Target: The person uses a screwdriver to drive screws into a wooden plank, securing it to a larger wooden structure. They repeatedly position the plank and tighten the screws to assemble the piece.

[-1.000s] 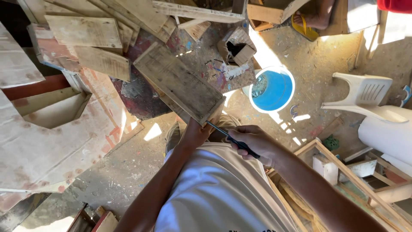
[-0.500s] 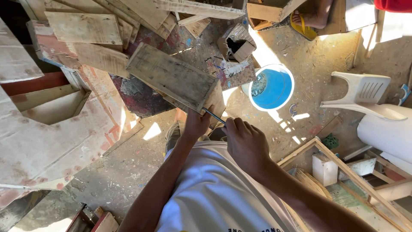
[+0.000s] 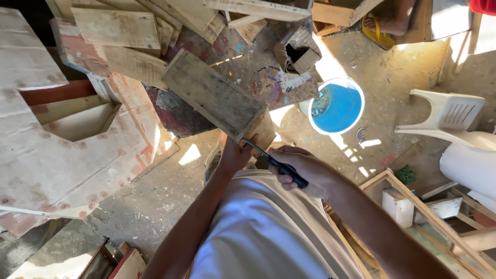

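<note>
Dusty workshop floor [image 3: 155, 206] lay below; our left hand [image 3: 235, 155] gripped the weathered grey wooden board [image 3: 217, 101] steady while our right hand [image 3: 305, 170] closed its fingers around a dark-handled screwdriver [image 3: 276, 164] against the board's edge.

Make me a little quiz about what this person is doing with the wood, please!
1. True or false: the left hand grips the end of the wooden board.
2. Which hand holds the black-handled tool?
3. What colour is the round bucket on the floor: A red, B blue, C green?

Key:
1. True.
2. The right hand; the tool's tip meets the board's end.
3. B.
</note>
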